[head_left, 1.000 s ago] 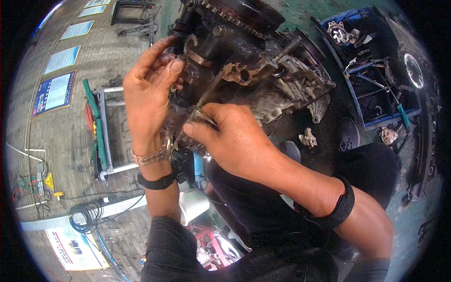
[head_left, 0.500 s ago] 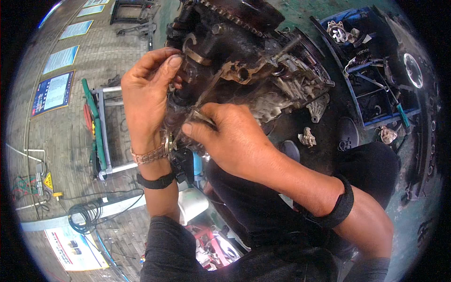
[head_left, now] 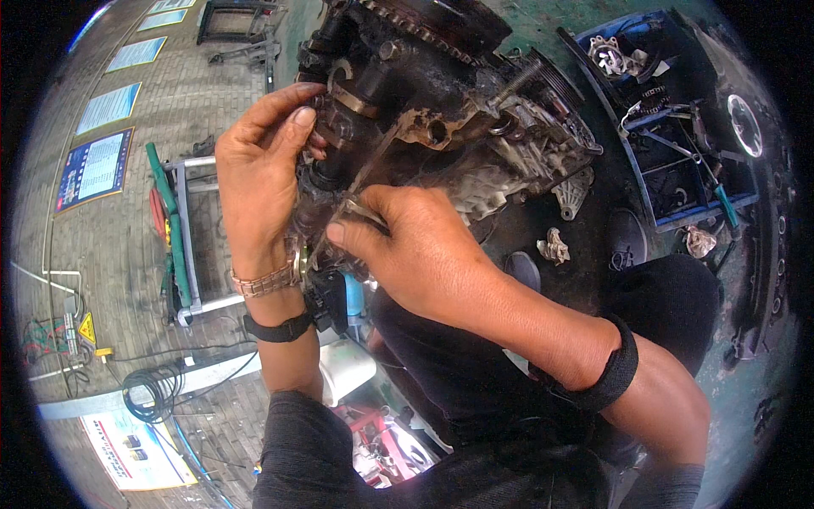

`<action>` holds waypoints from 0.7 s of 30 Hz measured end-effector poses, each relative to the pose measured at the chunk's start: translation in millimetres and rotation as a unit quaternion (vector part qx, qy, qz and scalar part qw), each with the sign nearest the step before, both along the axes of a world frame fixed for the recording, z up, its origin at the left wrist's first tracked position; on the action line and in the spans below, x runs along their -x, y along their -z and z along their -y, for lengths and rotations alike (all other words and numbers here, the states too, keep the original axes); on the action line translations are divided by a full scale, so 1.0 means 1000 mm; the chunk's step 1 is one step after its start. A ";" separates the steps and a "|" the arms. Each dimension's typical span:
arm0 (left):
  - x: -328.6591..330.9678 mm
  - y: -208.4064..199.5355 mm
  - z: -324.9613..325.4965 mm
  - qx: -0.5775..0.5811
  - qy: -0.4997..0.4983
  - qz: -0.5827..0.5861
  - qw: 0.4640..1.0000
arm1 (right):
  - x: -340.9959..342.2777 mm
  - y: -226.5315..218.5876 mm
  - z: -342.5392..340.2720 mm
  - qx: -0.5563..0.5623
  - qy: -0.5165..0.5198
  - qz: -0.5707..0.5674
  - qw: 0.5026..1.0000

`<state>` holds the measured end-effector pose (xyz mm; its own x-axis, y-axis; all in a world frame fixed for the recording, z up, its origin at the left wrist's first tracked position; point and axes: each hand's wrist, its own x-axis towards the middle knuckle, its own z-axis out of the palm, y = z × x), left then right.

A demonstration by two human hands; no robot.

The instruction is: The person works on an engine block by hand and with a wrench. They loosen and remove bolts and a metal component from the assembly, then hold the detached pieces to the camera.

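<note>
A dark, oily engine block (head_left: 475,127) fills the upper middle, with a toothed chain or ring along its top. My left hand (head_left: 259,161) is at its left side, thumb and fingers curled together beside a shaft-like part with a curved metal band (head_left: 354,103). Whatever lies between those fingertips is too dark to make out. Lower down, my right hand (head_left: 424,246) is closed, back of the hand up, with thumb and forefinger pinching a short metal piece (head_left: 366,212) of unclear kind. A thin rod-like edge (head_left: 373,165) slants up from near that grip.
At right stands a blue parts tray (head_left: 649,199) with metal parts and a green-handled tool (head_left: 726,206). Crumpled paper (head_left: 554,247) lies by my shoe. At left are a metal frame (head_left: 191,246), coiled black cable (head_left: 153,392) and a white container (head_left: 346,371).
Both hands keep nearly the same place and grip. My left hand has shifted very slightly left, and the engine block appears a touch differently placed in view.
</note>
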<state>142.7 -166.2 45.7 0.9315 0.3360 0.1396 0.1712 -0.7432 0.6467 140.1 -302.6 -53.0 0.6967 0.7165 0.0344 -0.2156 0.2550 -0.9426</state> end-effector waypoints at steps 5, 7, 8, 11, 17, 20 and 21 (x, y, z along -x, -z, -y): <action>0.000 0.001 0.000 0.013 -0.017 0.009 1.000 | 0.000 -0.001 0.000 -0.006 0.006 -0.001 1.000; 0.000 0.000 0.000 0.018 -0.037 0.002 0.999 | 0.000 -0.001 0.000 0.000 0.000 0.000 1.000; -0.001 0.000 0.000 0.016 -0.033 0.000 0.999 | -0.001 -0.001 0.000 -0.002 -0.004 -0.004 1.000; -0.002 0.000 0.002 0.011 -0.014 0.006 1.000 | -0.002 -0.001 0.001 0.002 -0.017 -0.017 1.000; 0.000 0.002 0.004 0.013 0.007 0.024 1.000 | 0.001 -0.001 -0.001 0.000 0.006 0.013 1.000; 0.001 0.001 0.002 0.002 0.001 0.005 1.000 | 0.002 0.000 0.000 0.003 0.001 0.007 1.000; 0.001 0.001 0.001 -0.001 0.001 0.002 1.000 | 0.003 0.000 0.000 0.004 0.003 0.008 1.000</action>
<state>142.1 -167.7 44.8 0.9316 0.3341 0.1432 0.1676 -0.7445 0.6463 137.4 -302.9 -52.8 0.7002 0.7128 0.0401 -0.1997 0.2495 -0.9476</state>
